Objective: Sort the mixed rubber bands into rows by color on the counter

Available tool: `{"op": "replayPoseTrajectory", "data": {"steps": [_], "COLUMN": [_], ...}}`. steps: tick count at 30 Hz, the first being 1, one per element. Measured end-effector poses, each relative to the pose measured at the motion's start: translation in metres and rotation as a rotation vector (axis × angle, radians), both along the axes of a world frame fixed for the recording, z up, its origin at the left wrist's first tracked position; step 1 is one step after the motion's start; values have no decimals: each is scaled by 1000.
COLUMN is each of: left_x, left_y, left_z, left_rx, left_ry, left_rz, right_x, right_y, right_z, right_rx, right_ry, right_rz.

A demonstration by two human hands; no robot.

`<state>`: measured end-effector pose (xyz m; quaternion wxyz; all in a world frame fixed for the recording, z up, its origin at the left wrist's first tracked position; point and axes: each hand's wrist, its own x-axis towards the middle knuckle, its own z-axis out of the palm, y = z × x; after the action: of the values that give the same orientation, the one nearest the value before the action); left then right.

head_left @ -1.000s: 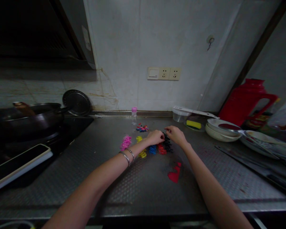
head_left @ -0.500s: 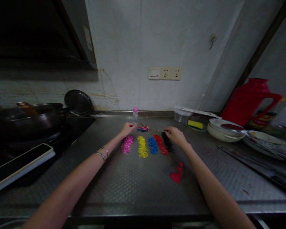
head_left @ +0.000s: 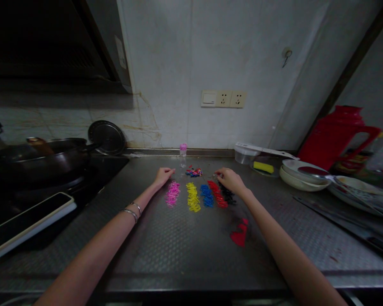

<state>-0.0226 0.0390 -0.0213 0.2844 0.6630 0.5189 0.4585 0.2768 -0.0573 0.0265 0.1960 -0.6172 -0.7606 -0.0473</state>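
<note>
My left hand (head_left: 163, 177) is at the far end of the pink row (head_left: 172, 194), its fingertips pressed together; anything between them is too small to see. My right hand (head_left: 231, 179) hovers over the top of the black row (head_left: 229, 195), partly covering it, with thumb and finger pinched. Between my hands lies a mixed pile (head_left: 194, 172) of small coloured pieces that look like little rubber bands. Rows of the same kind run towards me: yellow (head_left: 193, 197), blue (head_left: 206, 195) and red (head_left: 217, 194). Behind the pile stands a small clear bottle (head_left: 183, 156) with a pink cap.
A torn red piece (head_left: 239, 233) lies beside my right forearm. At left are a phone-like slab (head_left: 32, 223) and a wok (head_left: 51, 159). On the right stand a clear tub (head_left: 242, 155), a yellow sponge (head_left: 263, 167), stacked bowls (head_left: 300, 180) and a red thermos (head_left: 333, 136).
My left hand has drawn left, away from the mixed pile. My right hand has shifted slightly left, towards the pile, and the view has moved a little.
</note>
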Motion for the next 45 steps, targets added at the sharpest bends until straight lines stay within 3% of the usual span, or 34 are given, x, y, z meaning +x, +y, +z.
{"op": "replayPoseTrajectory", "data": {"steps": [12, 19, 33, 41, 45], "left_x": [-3, -2, -1, -2, -3], "left_y": [-2, -2, -7, -6, -4], "left_z": [-2, -1, 3, 2, 0], "left_rx": [18, -9, 1, 6, 7], "left_ry": [7, -6, -14, -39, -38], "left_rz": [-27, -34, -28, -28, -24], "right_x": [-29, -37, -43, -41, -53], "right_y": [59, 77, 81, 80, 67], "right_z": [-5, -13, -17, -6, 3], "right_rx": [-150, -206, -154, -98, -27], "right_ry": [-105, -120, -144, -97, -42], "right_rz": [85, 90, 55, 61, 168]}}
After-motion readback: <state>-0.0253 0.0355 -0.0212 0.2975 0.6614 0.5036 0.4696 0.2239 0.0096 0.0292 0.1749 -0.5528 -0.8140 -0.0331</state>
